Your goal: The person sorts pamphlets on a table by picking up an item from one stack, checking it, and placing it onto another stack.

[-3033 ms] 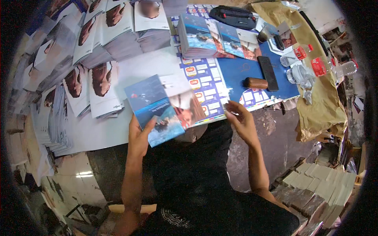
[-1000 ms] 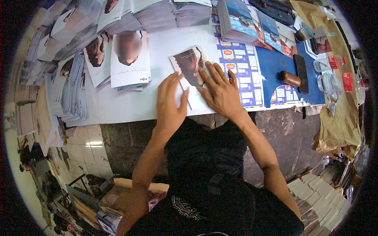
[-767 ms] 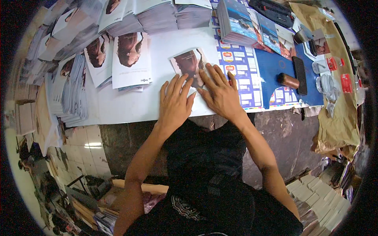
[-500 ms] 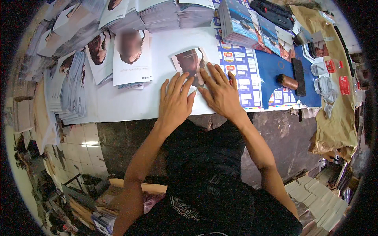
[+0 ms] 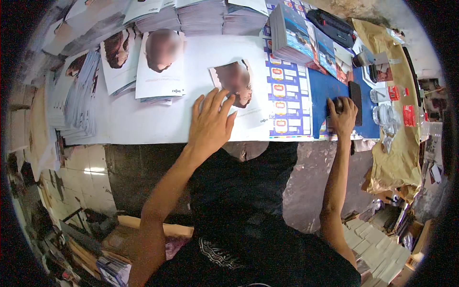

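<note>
In front of me lies a thin white booklet [image 5: 251, 114] with a portrait on its cover, set at a slant on the white tabletop [image 5: 201, 55]. My left hand [image 5: 210, 119] is open, fingers stretched out, with the fingertips at the booklet's left edge. Off to the right, my right hand [image 5: 343, 118] curls its fingers around a short brown cylinder [image 5: 340, 101] on the blue board [image 5: 319, 91]. That hand covers most of the cylinder. A dark narrow block [image 5: 355, 98] lies just to the right of it.
Matching booklets [image 5: 160, 83] lie in a pile at the left, beside a leaning stack [image 5: 79, 100]. Tall booklet stacks [image 5: 201, 19] line the back. Blue-covered books [image 5: 294, 36], a black case [image 5: 332, 26], clear plastic containers [image 5: 385, 115] and brown paper [image 5: 399, 153] occupy the right side.
My right hand has left the booklet and moved right to the brown cylinder, closing on it. My left hand stays by the booklet, whose cover now shows more fully.
</note>
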A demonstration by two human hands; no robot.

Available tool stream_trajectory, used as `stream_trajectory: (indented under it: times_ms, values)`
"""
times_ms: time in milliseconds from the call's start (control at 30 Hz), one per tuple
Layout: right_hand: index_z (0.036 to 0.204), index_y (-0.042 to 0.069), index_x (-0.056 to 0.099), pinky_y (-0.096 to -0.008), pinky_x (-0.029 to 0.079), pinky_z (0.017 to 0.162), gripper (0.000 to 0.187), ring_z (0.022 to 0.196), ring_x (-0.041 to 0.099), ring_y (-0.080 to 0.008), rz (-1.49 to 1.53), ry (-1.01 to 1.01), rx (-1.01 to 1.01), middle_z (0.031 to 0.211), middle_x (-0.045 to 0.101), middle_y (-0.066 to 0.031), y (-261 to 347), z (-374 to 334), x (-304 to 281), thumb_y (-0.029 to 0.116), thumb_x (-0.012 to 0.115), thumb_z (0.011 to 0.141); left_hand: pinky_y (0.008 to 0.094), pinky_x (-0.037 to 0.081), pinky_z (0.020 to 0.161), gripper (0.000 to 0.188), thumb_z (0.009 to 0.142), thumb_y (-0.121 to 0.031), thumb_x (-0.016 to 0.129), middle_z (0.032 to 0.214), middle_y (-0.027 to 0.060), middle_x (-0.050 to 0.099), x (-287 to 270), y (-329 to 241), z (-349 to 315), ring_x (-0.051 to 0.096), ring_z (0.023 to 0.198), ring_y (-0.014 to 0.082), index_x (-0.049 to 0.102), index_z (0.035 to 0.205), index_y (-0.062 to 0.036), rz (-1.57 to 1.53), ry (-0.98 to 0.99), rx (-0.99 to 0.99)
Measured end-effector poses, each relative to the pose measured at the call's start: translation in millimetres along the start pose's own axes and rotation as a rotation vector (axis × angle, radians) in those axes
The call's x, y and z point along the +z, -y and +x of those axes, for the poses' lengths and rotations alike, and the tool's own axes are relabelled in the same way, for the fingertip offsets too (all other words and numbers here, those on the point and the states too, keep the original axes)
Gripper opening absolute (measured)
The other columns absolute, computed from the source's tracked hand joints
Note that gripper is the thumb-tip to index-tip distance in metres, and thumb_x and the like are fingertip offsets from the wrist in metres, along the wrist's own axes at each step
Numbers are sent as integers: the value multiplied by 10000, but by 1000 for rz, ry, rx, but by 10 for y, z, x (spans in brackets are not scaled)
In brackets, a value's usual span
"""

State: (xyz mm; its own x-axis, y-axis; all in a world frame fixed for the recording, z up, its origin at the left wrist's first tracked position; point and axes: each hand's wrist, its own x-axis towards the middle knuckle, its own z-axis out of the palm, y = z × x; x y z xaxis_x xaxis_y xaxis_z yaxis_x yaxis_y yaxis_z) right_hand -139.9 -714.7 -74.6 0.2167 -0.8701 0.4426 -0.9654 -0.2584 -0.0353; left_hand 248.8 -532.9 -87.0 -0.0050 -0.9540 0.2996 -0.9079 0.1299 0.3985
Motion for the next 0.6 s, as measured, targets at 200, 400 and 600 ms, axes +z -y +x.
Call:
stream_trajectory:
  times_ms: [200, 400, 600]
  values:
    - [1164, 5, 565, -409, 479, 853, 546, 949, 590, -272, 728, -23, 93, 946, 588, -129, 939, -252, -450, 179, 884, 757, 554, 276, 1138, 422, 944, -218, 621, 1448, 126, 470, 21, -35, 67, 408, 1379, 344, 556, 1325, -47, -3, 15, 33]
    - [1100, 105, 635, -556, 370, 937, 467, 1169, 498, -322, 495, 176, -502, 1161, 560, -99, 2240, -154, -79, 453, 747, 809, 566, 274, 1138, 431, 951, -227, 611, 1441, 134, 468, -1, -28, 16, 406, 1378, 356, 535, 1334, -45, 36, 36, 12]
    - [1079, 132, 613, -552, 371, 926, 409, 1118, 512, -301, 348, -55, -438, 1098, 578, -84, 2687, 695, 597, 469, 686, 860, 564, 296, 1121, 436, 934, -196, 627, 1422, 154, 474, 89, -106, 108, 419, 1362, 362, 528, 1324, -28, 34, 42, 53]
